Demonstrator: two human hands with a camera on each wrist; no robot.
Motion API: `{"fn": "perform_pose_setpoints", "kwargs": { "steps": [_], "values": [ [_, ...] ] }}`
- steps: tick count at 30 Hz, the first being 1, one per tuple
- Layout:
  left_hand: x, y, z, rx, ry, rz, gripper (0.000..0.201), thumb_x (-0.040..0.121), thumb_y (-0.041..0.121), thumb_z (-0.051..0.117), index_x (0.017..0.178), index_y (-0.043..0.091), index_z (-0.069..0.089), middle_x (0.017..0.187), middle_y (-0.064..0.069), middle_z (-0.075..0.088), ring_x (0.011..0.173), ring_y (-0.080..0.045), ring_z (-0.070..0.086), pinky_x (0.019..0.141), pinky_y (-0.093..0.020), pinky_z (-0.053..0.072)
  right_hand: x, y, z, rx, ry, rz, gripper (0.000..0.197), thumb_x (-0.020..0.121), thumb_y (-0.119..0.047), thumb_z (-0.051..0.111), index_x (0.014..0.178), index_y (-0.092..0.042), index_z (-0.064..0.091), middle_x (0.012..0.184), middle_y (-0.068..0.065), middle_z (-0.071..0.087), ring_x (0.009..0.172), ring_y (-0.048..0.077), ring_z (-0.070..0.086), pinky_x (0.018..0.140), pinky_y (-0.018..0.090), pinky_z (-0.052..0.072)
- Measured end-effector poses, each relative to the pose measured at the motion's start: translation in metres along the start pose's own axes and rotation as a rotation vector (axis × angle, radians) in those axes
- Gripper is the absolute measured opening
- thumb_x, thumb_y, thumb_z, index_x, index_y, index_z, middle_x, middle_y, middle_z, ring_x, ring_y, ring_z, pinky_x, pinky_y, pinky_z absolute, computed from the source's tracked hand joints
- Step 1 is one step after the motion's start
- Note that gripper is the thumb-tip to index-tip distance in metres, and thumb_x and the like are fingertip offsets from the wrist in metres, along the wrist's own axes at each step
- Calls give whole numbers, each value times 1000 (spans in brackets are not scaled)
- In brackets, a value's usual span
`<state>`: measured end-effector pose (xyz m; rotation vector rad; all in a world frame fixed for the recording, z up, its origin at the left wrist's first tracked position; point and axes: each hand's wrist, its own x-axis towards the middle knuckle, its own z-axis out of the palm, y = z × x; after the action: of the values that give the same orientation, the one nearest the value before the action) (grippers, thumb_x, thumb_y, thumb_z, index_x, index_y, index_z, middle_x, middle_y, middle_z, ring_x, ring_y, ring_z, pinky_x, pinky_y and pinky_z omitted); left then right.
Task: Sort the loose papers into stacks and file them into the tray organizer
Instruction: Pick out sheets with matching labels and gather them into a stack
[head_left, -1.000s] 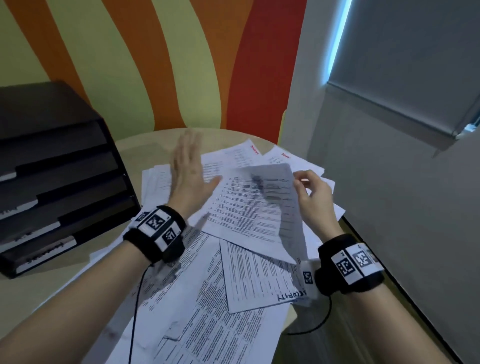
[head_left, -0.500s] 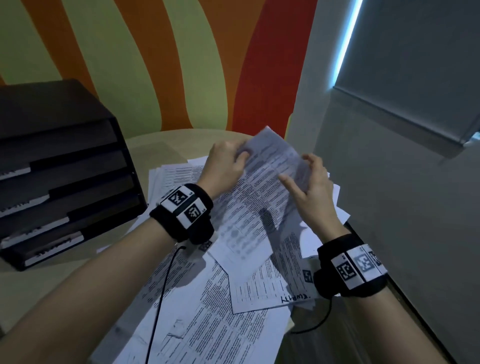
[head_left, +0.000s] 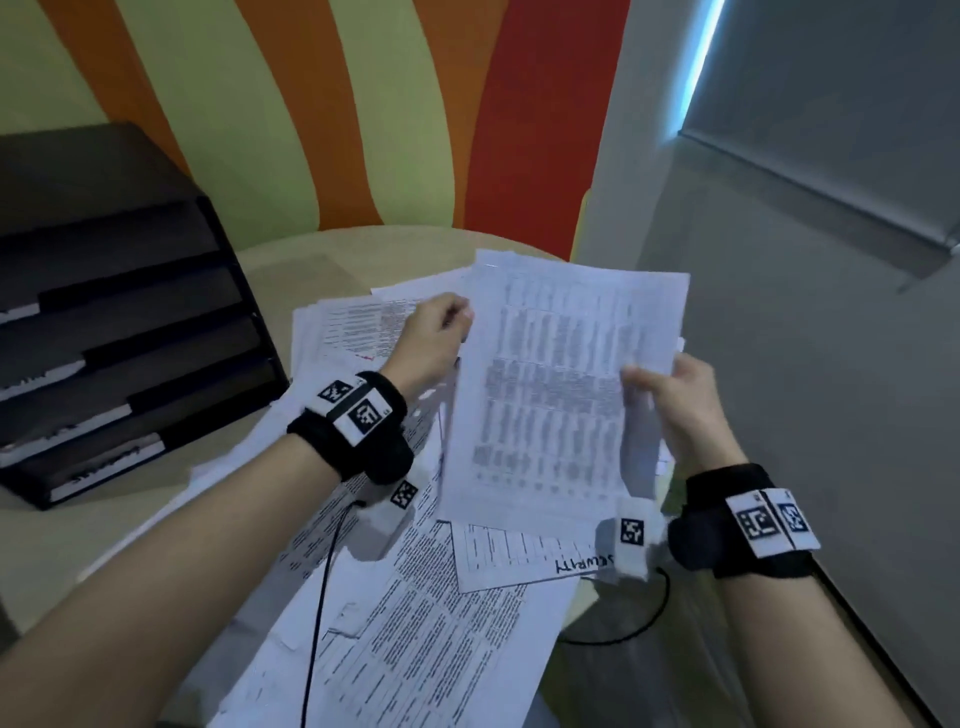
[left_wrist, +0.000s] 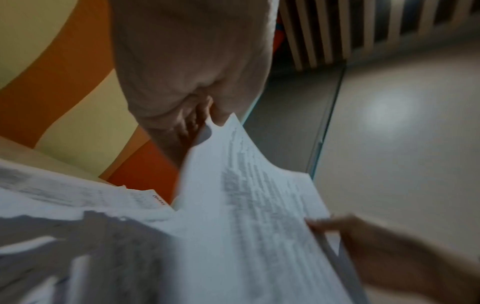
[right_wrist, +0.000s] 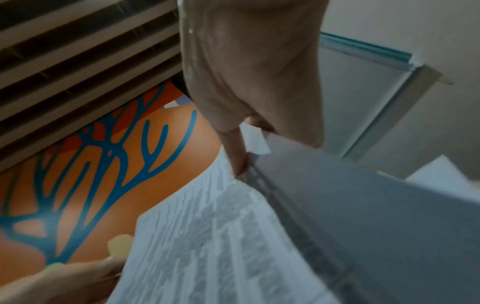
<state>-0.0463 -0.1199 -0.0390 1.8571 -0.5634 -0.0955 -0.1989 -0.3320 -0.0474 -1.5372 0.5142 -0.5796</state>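
Nearest us, loose white printed papers (head_left: 415, 639) sprawl over the near edge of the round beige tabletop (head_left: 332, 260), one hand-lettered sheet (head_left: 524, 558) on top. Just above them we hold a white printed table sheet (head_left: 561, 395) up off the pile: right hand (head_left: 675, 400) pinching its right edge, fingers (right_wrist: 237, 162) clamped on the paper, left hand (head_left: 431, 343) curled round its left edge. To do this well, we judge, keep both pinches light and level so the page stays flat enough to read, then lay it square on a matching stack. Further back, more sheets fan toward the far edge. At the left edge waits the black tiered tray organizer (head_left: 119, 332).
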Motion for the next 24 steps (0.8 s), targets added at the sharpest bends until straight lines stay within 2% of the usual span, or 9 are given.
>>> {"fn": "perform_pose_setpoints", "kwargs": {
  "steps": [2, 4, 6, 8, 11, 14, 17, 19, 24],
  "values": [
    [-3, -8, 3, 191, -51, 45, 23, 98, 20, 56, 119, 11, 57, 108, -2, 60, 102, -19, 57, 92, -33, 47, 6, -2, -22, -61, 173, -95, 21, 85, 7, 59, 98, -7, 68, 88, 0, 71, 61, -7, 65, 54, 11, 49],
    [-10, -7, 9, 422, -218, 172, 39, 95, 22, 61, 132, 12, 51, 125, -3, 56, 116, -15, 52, 96, -24, 39, 12, -5, -49, -116, 311, -146, 24, 88, 5, 54, 108, -5, 66, 90, 3, 66, 59, -5, 61, 50, 9, 46],
    [-19, 0, 26, 533, -475, 250, 41, 92, 24, 66, 130, 16, 53, 128, -1, 55, 118, -15, 52, 96, -23, 39, 15, -9, -75, -187, 412, -201, 24, 88, 3, 50, 105, -4, 66, 90, 5, 62, 65, 4, 56, 55, 14, 46],
    [-26, 1, 51, 662, -726, 319, 45, 89, 29, 69, 130, 18, 54, 130, 1, 54, 118, -14, 51, 96, -26, 40, 15, -13, -98, -182, 499, -283, 27, 84, 3, 46, 101, -6, 65, 91, 5, 59, 64, -5, 53, 63, 18, 45],
    [-37, 6, 96, 797, -930, 459, 58, 84, 34, 72, 135, 19, 49, 133, 2, 52, 121, -16, 46, 95, -31, 37, 14, -16, -125, -138, 593, -326, 27, 81, 1, 47, 86, -22, 59, 90, 5, 57, 67, -11, 51, 69, 16, 43],
    [-49, 18, 133, 824, -1064, 591, 65, 84, 28, 72, 141, 17, 44, 141, -2, 49, 128, -20, 42, 100, -38, 38, 12, -17, -140, -133, 657, -313, 28, 82, -2, 50, 74, -29, 52, 78, -6, 55, 71, 0, 48, 69, 21, 42],
    [-61, 29, 158, 826, -1151, 687, 63, 85, 16, 69, 143, 17, 44, 142, -4, 49, 131, -22, 40, 101, -42, 38, 11, -19, -142, -133, 666, -305, 31, 85, -5, 53, 68, -29, 46, 69, -13, 47, 63, -1, 43, 62, 23, 39],
    [-69, 31, 169, 860, -1198, 719, 56, 90, 14, 62, 143, 20, 45, 141, -3, 50, 132, -23, 38, 103, -43, 36, 12, -19, -140, -136, 646, -316, 34, 87, -2, 52, 69, -29, 42, 68, -11, 44, 58, -7, 41, 59, 15, 36],
    [-71, 25, 170, 793, -1126, 777, 18, 85, 19, 68, 103, 16, 70, 106, -3, 61, 105, -21, 48, 93, -42, 41, 14, -21, -137, -118, 621, -335, 33, 88, -1, 53, 71, -28, 43, 70, -11, 45, 53, -11, 42, 56, 11, 35]
  ]
}}
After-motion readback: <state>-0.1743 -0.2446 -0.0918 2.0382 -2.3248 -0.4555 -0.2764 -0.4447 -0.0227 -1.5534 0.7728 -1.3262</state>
